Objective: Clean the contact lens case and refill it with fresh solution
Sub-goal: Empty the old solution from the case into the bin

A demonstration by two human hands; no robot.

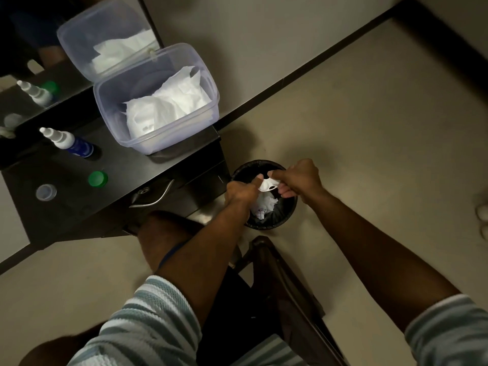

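Holding the white lens case (268, 184) over a small black bin (265, 195) on the floor, both hands at work on it. Left hand (241, 192) with a clenched grip on the left end of the case, thumb laid along the top. Right hand (297, 180) pinching the right end, thumb above and curled fingers beneath. Crumpled white tissue (261, 207) lying inside the bin, directly under the case. Standing just beside the bin, a dark bench (79, 186) with a metal drawer handle (153, 198) on its front. Resting on the bench: a solution bottle (67, 142) with a blue label and white nozzle, tipped on its side; a green cap (98, 178) nearby; a clear cap (46, 192) further left; and a clear plastic box (158, 101) of white tissues at the right corner. Backing the bench, a mirror (66, 48) repeating the box and bottle. Striped sleeves on both arms.
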